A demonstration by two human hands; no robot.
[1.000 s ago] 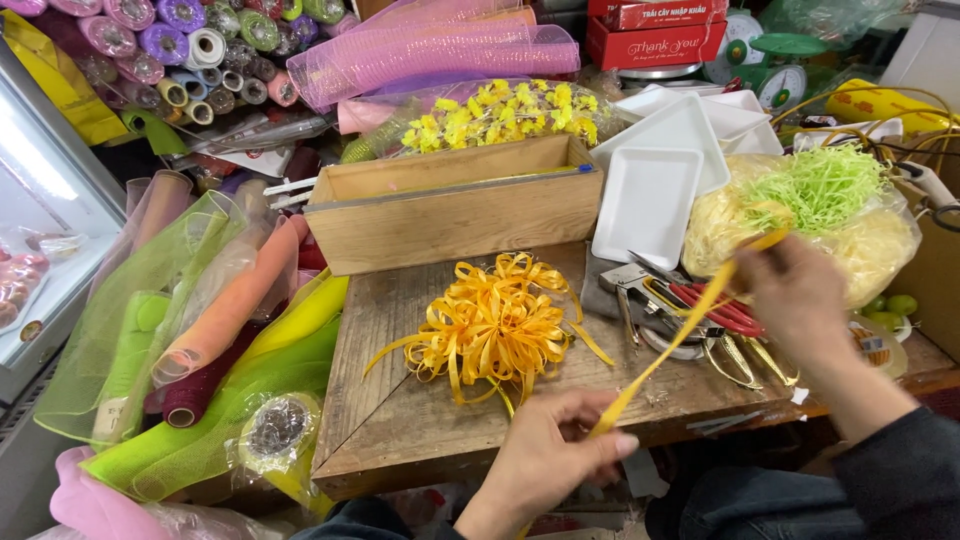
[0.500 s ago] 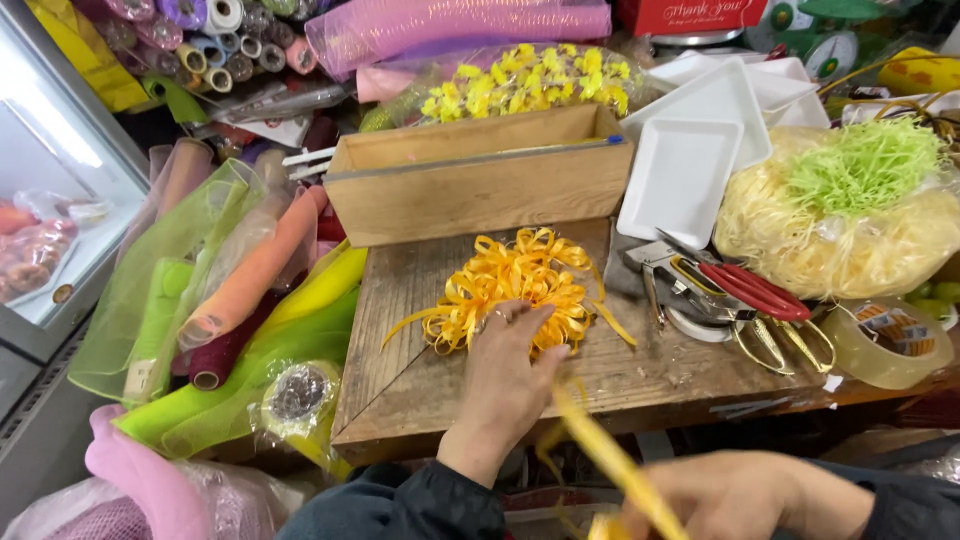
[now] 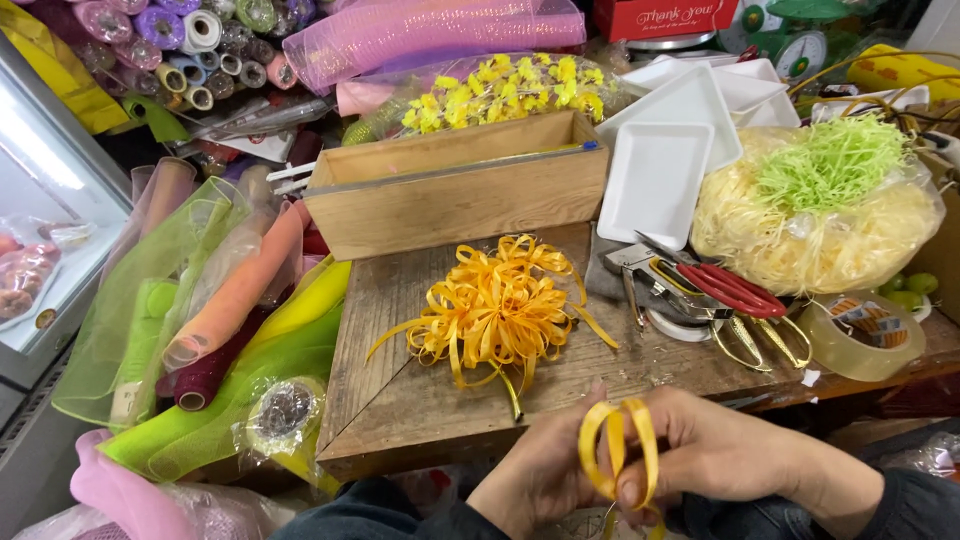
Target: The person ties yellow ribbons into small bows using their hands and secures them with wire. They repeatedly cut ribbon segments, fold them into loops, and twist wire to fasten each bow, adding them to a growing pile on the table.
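**Yellow ribbon loops pinched at the counter's near edge**

- Thin yellow-orange plastic ribbon (image 3: 618, 452), folded into two upright loops, sits low in the view, just off the front edge of the worn wooden counter (image 3: 400, 400).
- Right hand (image 3: 720, 450): closed on the ribbon, thumb pressing the base of the loops.
- Left hand (image 3: 545, 480): fingers curled in against the same base from the other side; both hands meet at the pinch.
- Handling, judged: very light, thin, springy; glossy face looks slippery, so loops likely spring open if the pinch slackens. Creases easily but not fragile. Best hold is at the crossing point under the loops, not on the loops themselves.
- Nearby on the counter: finished yellow-orange ribbon bow (image 3: 495, 310), well apart from the hands; red-handled scissors (image 3: 730, 290); roll of clear tape (image 3: 862, 335); long wooden box (image 3: 455, 185) behind the bow.
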